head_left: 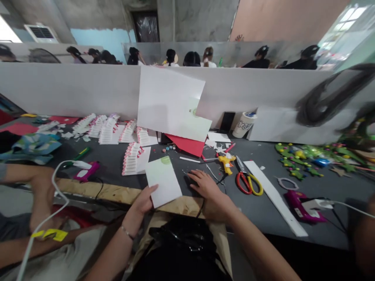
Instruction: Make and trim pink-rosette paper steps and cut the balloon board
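A small white card (pixel 164 183) with a pale green patch at its top is pinched in my left hand (pixel 145 198), just over the table's front edge. My right hand (pixel 206 185) lies palm down on the dark tabletop, fingers stretched out, with nothing visible in it. Beyond it are a yellow glue gun (pixel 227 164) and scissors (pixel 247 181) with one red and one yellow handle. Behind the card, a folded paper piece (pixel 131 160) with red-tipped white strips rests on the table. A large white sheet (pixel 170 101) leans against the partition.
More strip pieces (pixel 108 128) line the back left. A white strip (pixel 275 199), a purple power socket (pixel 304 207) and green decorations (pixel 299 156) occupy the right. A patterned cup (pixel 244 125) and a phone (pixel 227 122) stand at the back. Another person's arm (pixel 41 187) is at left.
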The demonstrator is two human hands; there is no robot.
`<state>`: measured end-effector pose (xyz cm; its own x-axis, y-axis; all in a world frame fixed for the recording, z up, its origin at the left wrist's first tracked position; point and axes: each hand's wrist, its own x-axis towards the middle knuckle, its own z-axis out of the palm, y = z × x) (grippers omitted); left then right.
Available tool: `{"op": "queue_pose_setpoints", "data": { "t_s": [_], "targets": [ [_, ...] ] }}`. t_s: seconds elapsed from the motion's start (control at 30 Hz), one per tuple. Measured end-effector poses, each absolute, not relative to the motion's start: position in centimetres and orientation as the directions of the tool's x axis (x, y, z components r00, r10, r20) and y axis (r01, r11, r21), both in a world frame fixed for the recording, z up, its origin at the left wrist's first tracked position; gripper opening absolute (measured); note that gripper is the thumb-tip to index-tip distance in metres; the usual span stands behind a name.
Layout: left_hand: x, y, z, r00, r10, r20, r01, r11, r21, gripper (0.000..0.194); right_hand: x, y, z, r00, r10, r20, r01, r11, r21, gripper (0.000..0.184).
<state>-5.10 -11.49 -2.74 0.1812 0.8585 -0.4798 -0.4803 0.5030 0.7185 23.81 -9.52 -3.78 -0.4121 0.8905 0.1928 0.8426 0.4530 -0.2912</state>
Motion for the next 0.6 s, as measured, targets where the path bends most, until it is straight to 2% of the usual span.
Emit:
{"op": "queue_pose_setpoints", "data": {
  "t_s": [0.07, 0.17, 0.3, 0.37, 0.47, 0.6],
  "targets": [
    [-4.7, -11.0, -2.3, 0.169, 0.886, -0.431, -0.314, 0.463, 0.829, 0.055, 24.7, -7.9, -4.6, -0.292, 0.938, 0.185, 0.913, 0.331, -0.239, 0.044],
    [-3.6, -9.9, -1.6, 0.166, 0.909, -0.381, -0.102, 0.4, 0.911, 0.057, 26.7, -6.8, -5.2, -0.087, 0.962, 0.26, 0.962, 0.149, -0.23, 0.04],
    [-1.4, -8.0, -1.8, 0.128, 0.948, -0.292, 0.006, 0.294, 0.956, 0.066, 28.6, -6.7, -4.3, -0.062, 0.939, 0.339, 0.888, 0.207, -0.412, 0.027],
    [-0.5, -7.3, -2.4, 0.133, 0.96, -0.245, 0.025, 0.243, 0.97, 0.071, 29.1, -6.2, -3.3, -0.026, 0.941, 0.336, 0.849, 0.198, -0.489, 0.028],
    [0.2, -6.5, -3.5, 0.145, 0.974, -0.172, 0.093, 0.159, 0.983, 0.069, 30.2, -4.2, -2.0, 0.056, 0.949, 0.312, 0.839, 0.124, -0.529, 0.03],
    [0.4, -5.9, -4.0, 0.133, 0.987, -0.093, 0.212, 0.063, 0.975, 0.062, 32.4, 0.9, -0.9, 0.193, 0.942, 0.273, 0.808, 0.005, -0.589, 0.02]
  ]
}}
